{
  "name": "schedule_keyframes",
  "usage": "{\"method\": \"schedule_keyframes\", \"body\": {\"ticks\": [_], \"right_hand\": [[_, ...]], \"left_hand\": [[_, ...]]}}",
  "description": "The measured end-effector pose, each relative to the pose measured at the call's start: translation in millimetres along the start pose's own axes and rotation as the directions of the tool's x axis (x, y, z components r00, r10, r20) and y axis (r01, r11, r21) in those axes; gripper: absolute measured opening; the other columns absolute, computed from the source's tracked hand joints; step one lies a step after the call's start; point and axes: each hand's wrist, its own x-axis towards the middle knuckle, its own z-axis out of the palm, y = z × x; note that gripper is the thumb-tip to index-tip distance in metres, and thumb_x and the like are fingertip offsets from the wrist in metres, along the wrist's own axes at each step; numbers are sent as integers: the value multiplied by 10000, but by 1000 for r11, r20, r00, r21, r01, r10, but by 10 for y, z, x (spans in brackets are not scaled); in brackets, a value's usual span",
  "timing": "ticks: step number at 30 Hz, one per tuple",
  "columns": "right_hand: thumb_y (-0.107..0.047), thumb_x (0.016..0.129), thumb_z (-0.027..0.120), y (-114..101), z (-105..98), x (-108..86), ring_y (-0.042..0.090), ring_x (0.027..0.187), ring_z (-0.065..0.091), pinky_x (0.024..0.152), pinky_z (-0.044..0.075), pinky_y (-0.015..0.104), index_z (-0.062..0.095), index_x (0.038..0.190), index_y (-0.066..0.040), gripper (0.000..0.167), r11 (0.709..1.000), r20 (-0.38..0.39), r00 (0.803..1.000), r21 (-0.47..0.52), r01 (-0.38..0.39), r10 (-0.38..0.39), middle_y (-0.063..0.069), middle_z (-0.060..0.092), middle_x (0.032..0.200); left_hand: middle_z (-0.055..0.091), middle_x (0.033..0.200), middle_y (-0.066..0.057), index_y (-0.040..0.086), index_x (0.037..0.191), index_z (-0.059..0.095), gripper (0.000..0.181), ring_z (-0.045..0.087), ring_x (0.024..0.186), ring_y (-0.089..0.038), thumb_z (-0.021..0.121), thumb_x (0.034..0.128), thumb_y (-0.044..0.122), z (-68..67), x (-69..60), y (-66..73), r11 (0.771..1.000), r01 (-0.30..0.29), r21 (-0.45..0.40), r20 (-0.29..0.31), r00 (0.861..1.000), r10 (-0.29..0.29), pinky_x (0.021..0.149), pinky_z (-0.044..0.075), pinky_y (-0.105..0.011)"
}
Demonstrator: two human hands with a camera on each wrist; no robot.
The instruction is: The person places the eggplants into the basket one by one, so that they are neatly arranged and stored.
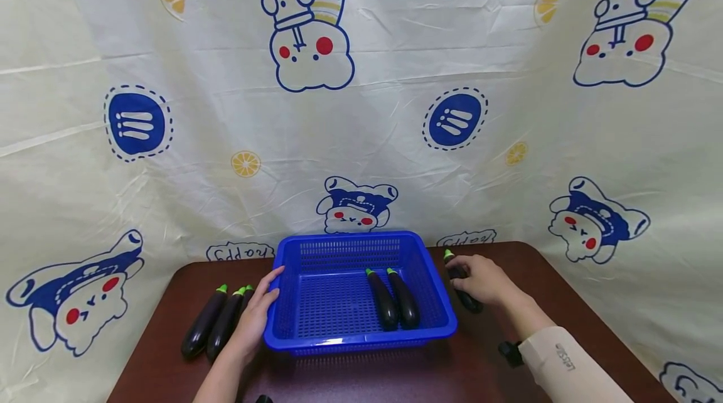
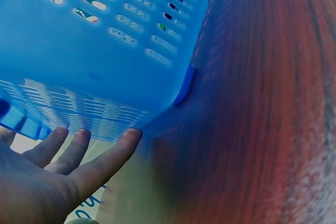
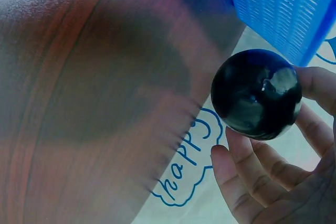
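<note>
A blue plastic basket (image 1: 361, 341) stands mid-table with two dark eggplants, one (image 1: 382, 302) beside the other (image 1: 405, 302), lying in its right half. My left hand (image 1: 251, 322) rests against the basket's left side, its fingers extended along the wall (image 2: 68, 114). Right of the basket, my right hand (image 1: 484, 280) grips an eggplant (image 1: 470, 301) with a green stem tip. In the right wrist view that eggplant (image 3: 256, 94) shows its round end between thumb and fingers. Whether it touches the table I cannot tell.
Left of the basket lie more eggplants, one (image 1: 203, 326) next to another (image 1: 224, 324), with a third (image 1: 247, 295) partly behind my left hand. A patterned white curtain (image 1: 384, 127) hangs behind the brown table (image 1: 350, 384). A small black object (image 1: 510, 353) is near my right sleeve.
</note>
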Motion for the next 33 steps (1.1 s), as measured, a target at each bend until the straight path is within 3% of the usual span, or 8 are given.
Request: {"method": "schedule_keyframes", "body": {"ticks": [8, 15, 23, 33], "right_hand": [[-282, 902, 772, -50, -161, -37, 316, 987, 670, 802, 531, 526, 723, 1246, -150, 372, 999, -21, 1000, -43, 21, -22, 121, 722, 1074], [-275, 924, 757, -125, -260, -77, 231, 905, 644, 769, 519, 467, 710, 1278, -138, 382, 998, -44, 997, -37, 55, -56, 77, 716, 1016], [-275, 935, 747, -279, -236, 1, 234, 915, 645, 785, 517, 475, 715, 1269, -130, 366, 995, -40, 995, -55, 88, -90, 63, 721, 1006], [-244, 946, 734, -531, -223, 66, 362, 1110, 672, 901, 526, 566, 724, 1267, -106, 350, 988, -47, 988, -61, 145, -148, 150, 730, 1215]], "left_hand": [[345, 1619, -184, 273, 1604, 324, 474, 550, 1271, -382, 293, 1134, 228, 48, 57, -39, 1000, -26, -4, 9, 1000, 26, 916, 537, -405], [361, 1624, -166, 286, 1600, 341, 474, 518, 1329, -400, 304, 1131, 232, 97, 127, -52, 999, -48, 6, 29, 998, 48, 933, 517, -381], [363, 1620, -182, 270, 1605, 332, 477, 524, 1321, -402, 308, 1130, 238, 53, 96, -56, 998, -56, 23, 21, 998, 55, 926, 509, -371], [375, 1605, -182, 278, 1598, 344, 473, 554, 1267, -387, 306, 1129, 235, -20, 42, -67, 999, -37, 8, -11, 999, 37, 903, 528, -381]]}}
